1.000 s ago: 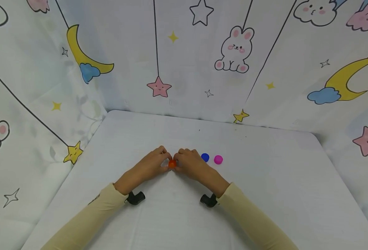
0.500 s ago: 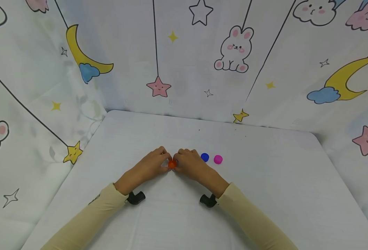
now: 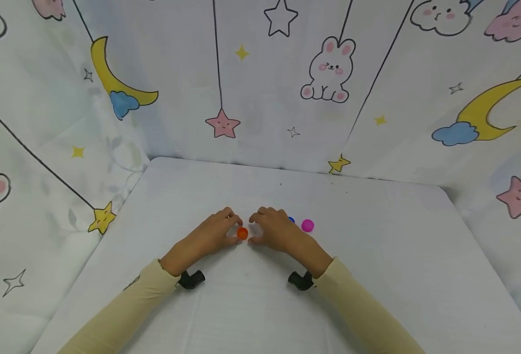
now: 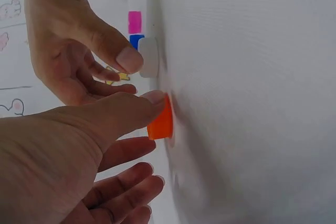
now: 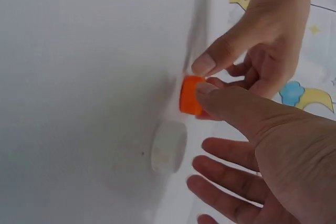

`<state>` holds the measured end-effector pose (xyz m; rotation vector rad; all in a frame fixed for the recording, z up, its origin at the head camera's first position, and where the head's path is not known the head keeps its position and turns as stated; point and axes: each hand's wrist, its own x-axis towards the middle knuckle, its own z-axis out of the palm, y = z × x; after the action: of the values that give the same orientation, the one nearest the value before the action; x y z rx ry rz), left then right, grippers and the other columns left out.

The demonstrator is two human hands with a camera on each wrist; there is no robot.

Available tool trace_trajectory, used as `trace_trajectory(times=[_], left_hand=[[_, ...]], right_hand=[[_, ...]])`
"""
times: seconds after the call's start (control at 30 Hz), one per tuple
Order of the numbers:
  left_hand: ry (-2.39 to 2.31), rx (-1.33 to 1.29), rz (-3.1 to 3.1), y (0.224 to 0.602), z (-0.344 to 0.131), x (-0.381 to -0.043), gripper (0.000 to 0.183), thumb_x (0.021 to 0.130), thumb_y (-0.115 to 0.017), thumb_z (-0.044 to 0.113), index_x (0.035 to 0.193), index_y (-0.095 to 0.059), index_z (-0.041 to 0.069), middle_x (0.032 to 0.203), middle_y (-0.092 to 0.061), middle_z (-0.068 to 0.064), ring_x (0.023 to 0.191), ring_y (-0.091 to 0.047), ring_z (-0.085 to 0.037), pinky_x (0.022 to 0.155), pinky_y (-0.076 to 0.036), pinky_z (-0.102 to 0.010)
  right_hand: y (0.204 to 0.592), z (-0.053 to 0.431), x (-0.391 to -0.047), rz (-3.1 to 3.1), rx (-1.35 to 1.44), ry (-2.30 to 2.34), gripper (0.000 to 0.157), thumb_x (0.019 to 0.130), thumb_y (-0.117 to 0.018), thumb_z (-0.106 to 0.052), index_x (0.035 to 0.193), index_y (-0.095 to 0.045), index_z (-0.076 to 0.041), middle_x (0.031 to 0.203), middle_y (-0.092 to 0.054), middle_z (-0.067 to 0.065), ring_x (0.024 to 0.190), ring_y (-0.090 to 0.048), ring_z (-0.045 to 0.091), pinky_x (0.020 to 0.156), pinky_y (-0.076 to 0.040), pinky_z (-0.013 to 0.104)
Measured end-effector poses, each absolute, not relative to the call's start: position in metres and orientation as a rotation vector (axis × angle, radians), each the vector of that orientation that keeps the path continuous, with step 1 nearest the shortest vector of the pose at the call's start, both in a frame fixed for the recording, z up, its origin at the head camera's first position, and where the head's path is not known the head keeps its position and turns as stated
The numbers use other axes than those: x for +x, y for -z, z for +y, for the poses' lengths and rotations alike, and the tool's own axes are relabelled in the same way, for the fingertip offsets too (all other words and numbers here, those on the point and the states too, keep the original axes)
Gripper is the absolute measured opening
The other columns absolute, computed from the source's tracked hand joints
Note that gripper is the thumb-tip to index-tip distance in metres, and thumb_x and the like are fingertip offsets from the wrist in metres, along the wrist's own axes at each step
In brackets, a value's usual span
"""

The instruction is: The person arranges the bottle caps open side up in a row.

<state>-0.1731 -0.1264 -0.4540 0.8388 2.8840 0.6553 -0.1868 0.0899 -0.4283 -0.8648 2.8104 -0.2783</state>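
Observation:
A small orange cap-like cylinder (image 3: 242, 233) sits close over the white table between the two hands. My left hand (image 3: 214, 233) pinches it, the thumb (image 4: 152, 98) at one side and the index finger at the other. My right hand (image 3: 278, 231) is just to the right, thumb and fingers spread, apart from the orange piece in the head view. A white cylinder (image 5: 169, 148) of similar shape lies just below the right fingertips. Behind that hand are a blue piece (image 3: 291, 220), mostly hidden, and a magenta round piece (image 3: 307, 225).
The white table (image 3: 375, 255) reaches back to a cloth backdrop (image 3: 269, 88) printed with moons, stars and a bunny. Black wrist cameras (image 3: 192, 280) hang below both sleeves, low over the table.
My right hand has drawn slightly right, away from the orange cylinder, and its fingers have opened. It now covers more of the blue piece. The left hand keeps its place.

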Motion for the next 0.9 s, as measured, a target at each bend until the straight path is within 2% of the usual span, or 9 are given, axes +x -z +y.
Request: trace_trajectory(times=[0.37, 0.57, 0.73, 0.9], left_hand=[[-0.623, 0.962, 2.865, 0.443, -0.102, -0.175, 0.039, 0.096, -0.081, 0.029, 0.127, -0.07, 0.01, 0.118, -0.061, -0.005, 0.099, -0.059, -0.023, 0.089, -0.051, -0.039], [-0.584, 0.993, 2.859, 0.445, -0.089, -0.177, 0.036, 0.094, -0.082, 0.025, 0.124, -0.07, 0.01, 0.116, -0.061, -0.006, 0.09, -0.056, -0.02, 0.084, -0.049, -0.038], [-0.504, 1.044, 2.887, 0.448, -0.082, -0.179, 0.031, 0.093, -0.083, 0.024, 0.119, -0.072, 0.01, 0.117, -0.063, -0.009, 0.097, -0.06, -0.024, 0.087, -0.051, -0.041], [-0.488, 1.056, 2.883, 0.449, -0.079, -0.178, 0.03, 0.093, -0.083, 0.024, 0.116, -0.073, 0.009, 0.117, -0.063, -0.01, 0.1, -0.061, -0.025, 0.088, -0.052, -0.042]], right_hand=[[0.413, 0.109, -0.178, 2.787, -0.758, 0.332, 0.047, 0.091, -0.085, -0.035, 0.128, -0.07, -0.01, 0.122, -0.067, 0.008, 0.11, -0.065, 0.025, 0.1, -0.056, 0.041], [0.42, 0.116, -0.174, 2.785, -0.701, 0.336, 0.044, 0.092, -0.085, -0.032, 0.127, -0.07, -0.01, 0.117, -0.067, 0.006, 0.101, -0.067, 0.022, 0.093, -0.058, 0.037], [0.428, 0.119, -0.172, 2.795, -0.664, 0.353, 0.04, 0.092, -0.084, -0.032, 0.125, -0.071, -0.012, 0.113, -0.067, 0.004, 0.095, -0.065, 0.019, 0.088, -0.058, 0.035], [0.435, 0.119, -0.171, 2.823, -0.675, 0.345, 0.037, 0.093, -0.083, -0.033, 0.123, -0.073, -0.012, 0.113, -0.068, 0.005, 0.097, -0.067, 0.018, 0.089, -0.059, 0.035]])
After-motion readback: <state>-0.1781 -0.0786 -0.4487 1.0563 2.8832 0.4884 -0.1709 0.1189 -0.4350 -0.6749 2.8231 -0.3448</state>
